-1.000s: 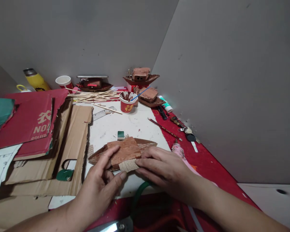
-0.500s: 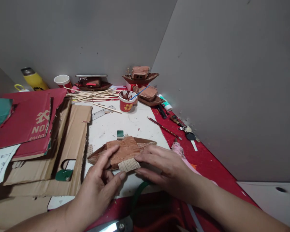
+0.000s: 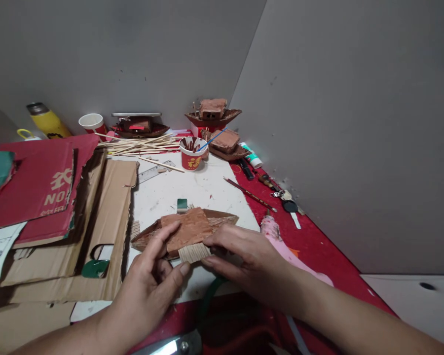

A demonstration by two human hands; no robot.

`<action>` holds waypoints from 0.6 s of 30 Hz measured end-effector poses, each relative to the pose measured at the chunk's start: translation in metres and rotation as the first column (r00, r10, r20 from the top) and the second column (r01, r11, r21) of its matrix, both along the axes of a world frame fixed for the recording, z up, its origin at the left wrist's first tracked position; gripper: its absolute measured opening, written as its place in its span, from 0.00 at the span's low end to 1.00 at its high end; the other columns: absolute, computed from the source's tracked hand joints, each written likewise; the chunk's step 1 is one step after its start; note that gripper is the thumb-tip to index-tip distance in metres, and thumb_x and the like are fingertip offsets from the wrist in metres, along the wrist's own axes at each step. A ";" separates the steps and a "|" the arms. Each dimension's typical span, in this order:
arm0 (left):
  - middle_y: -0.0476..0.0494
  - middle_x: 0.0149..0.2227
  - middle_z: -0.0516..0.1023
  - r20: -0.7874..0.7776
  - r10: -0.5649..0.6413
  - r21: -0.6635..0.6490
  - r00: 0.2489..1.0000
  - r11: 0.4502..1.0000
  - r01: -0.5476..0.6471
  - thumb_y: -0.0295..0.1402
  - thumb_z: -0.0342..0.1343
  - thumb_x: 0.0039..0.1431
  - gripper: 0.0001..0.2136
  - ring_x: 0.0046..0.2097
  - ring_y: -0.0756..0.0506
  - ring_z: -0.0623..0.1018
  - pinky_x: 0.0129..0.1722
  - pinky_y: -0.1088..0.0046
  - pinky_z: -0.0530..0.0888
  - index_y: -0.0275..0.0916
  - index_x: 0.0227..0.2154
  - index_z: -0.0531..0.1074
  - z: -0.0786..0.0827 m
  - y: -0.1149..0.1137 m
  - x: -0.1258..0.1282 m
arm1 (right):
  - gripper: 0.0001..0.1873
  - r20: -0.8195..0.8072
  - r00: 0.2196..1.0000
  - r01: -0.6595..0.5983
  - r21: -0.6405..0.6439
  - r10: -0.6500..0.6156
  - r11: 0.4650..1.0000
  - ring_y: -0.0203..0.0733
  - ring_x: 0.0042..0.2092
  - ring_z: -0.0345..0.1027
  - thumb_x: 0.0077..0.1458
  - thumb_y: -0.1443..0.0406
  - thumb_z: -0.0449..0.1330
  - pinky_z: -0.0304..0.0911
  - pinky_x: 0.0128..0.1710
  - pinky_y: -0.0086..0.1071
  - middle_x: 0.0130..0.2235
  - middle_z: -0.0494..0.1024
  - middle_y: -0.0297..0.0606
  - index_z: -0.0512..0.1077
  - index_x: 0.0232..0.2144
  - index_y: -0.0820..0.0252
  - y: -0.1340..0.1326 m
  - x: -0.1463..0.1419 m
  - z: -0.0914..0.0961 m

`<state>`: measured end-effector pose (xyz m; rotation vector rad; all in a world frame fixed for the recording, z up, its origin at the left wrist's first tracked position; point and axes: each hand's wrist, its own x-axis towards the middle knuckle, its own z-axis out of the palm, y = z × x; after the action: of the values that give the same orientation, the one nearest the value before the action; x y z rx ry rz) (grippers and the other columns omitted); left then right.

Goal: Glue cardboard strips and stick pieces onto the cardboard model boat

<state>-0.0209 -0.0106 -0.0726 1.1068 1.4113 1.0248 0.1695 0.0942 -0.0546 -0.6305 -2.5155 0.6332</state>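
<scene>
A brown model boat (image 3: 188,228) with a flat roof panel lies on the white board right before me. At its near side, a small ribbed piece of corrugated cardboard (image 3: 193,253) slopes down from the roof's edge. My left hand (image 3: 148,276) is closed about the boat's left part, its index finger on the roof and its thumb at the ribbed piece's lower edge. Thumb and fingers of my right hand (image 3: 244,256) pinch that piece's right end. A small green-topped scrap (image 3: 182,205) sits just behind the boat.
Cardboard sheets (image 3: 113,197) are piled at left. Behind are wooden sticks (image 3: 144,144), a paint cup (image 3: 193,160) with a blue stick and several finished model boats (image 3: 213,109). A pencil (image 3: 247,193), keys (image 3: 289,206) and a pink glue gun (image 3: 277,239) lie right; scissors (image 3: 185,345) lie nearest me.
The whole view has shifted slightly. Both hands keep their hold on the boat and the ribbed piece, with hardly any movement between them.
</scene>
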 end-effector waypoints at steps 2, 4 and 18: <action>0.57 0.21 0.59 -0.017 0.002 0.003 1.000 1.000 -0.001 0.40 0.54 0.63 0.29 0.22 0.53 0.59 0.21 0.79 0.57 0.45 0.64 0.52 0.003 0.001 0.001 | 0.04 0.012 1.000 0.010 0.012 -0.010 1.000 0.38 0.32 0.69 0.60 0.65 0.59 0.61 0.30 0.28 0.30 0.76 0.37 0.71 0.34 0.61 -0.001 0.000 -0.001; 0.57 0.20 0.59 -0.026 0.013 -0.001 1.000 1.000 -0.013 0.39 0.54 0.62 0.30 0.22 0.53 0.59 0.21 0.79 0.57 0.44 0.64 0.52 0.005 0.003 0.002 | 0.05 0.010 1.000 0.012 0.020 -0.012 1.000 0.39 0.32 0.69 0.60 0.65 0.59 0.62 0.31 0.29 0.30 0.76 0.37 0.71 0.34 0.61 -0.002 0.000 -0.002; 0.59 0.19 0.59 -0.048 0.053 -0.022 0.997 0.998 -0.054 0.41 0.56 0.60 0.32 0.21 0.53 0.58 0.20 0.80 0.56 0.42 0.64 0.52 0.002 0.006 0.004 | 0.06 -0.020 0.999 0.034 -0.078 -0.036 0.996 0.38 0.32 0.69 0.55 0.68 0.64 0.62 0.31 0.28 0.31 0.76 0.37 0.73 0.38 0.62 -0.001 0.001 -0.002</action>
<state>-0.0170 -0.0044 -0.0709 1.0873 1.4943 1.0232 0.1702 0.0935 -0.0564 -0.6901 -2.4641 0.7239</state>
